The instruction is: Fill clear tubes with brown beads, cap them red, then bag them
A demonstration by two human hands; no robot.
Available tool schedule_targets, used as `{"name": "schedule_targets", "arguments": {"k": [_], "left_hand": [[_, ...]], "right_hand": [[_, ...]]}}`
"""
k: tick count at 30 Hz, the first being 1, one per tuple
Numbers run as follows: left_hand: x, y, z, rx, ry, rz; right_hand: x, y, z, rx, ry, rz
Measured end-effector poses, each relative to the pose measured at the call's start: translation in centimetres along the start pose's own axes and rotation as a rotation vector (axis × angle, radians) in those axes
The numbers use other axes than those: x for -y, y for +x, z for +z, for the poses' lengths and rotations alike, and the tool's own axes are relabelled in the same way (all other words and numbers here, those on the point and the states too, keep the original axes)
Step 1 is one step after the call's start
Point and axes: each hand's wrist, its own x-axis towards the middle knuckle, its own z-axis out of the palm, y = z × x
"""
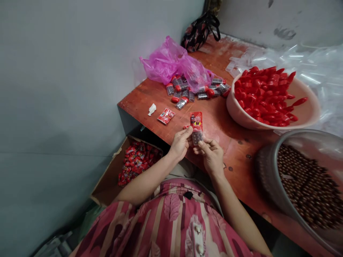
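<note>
1. Reddish tabletop (pixel 217 123) carries a pink bowl (pixel 241 116), right, likely for easy reach.
2. Left hand (pixel 179 145) grips the packet's (pixel 197 125) left side, right hand (pixel 214 156) its near end, likely steadying it by the tabletop's near edge.

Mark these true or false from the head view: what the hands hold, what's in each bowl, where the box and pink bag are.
1. The left hand and right hand both hold the red-labelled packet. True.
2. The pale pink bowl contains brown beads. False: it contains red plastic pieces; the beads are in the grey basin.
3. The cardboard box is lower than the tabletop. True.
4. The pink plastic bag is inside that box. False: it lies on the tabletop.
5. The white scrap is in the right hand. False: it lies on the tabletop, untouched.
</note>
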Motion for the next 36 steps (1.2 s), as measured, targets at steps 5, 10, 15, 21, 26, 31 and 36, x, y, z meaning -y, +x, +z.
{"name": "schedule_targets", "arguments": {"k": [5, 10, 15, 21, 26, 31, 36], "left_hand": [[0.7, -0.3, 0.2, -0.041, 0.066, 0.069], [1.8, -1.2, 0.4, -0.039, 0.07, 0.058], [1.4, -0.7, -0.5, -0.077, 0.057, 0.135], [1.2, 0.0, -1.6, -0.126, 0.29, 0.244], [0.7, -0.2, -1.0, -0.182, 0.309, 0.252], [0.5, -0.2, -0.9, -0.203, 0.326, 0.244], [0.6, 0.1, -1.5, -0.204, 0.411, 0.249]], "right_hand": [[0.0, -0.4, 0.6, -0.07, 0.005, -0.054], [0.0, 0.0, 0.5, -0.113, 0.048, -0.059], [0.2, 0.3, -0.2, -0.089, 0.133, 0.002], [0.2, -0.1, -0.2, -0.088, 0.072, -0.029], [0.1, -0.4, 0.0, -0.087, -0.018, -0.062], [0.1, -0.6, 0.0, -0.103, -0.076, -0.097], [0.1, -0.7, 0.0, -0.105, -0.126, -0.12]]}}
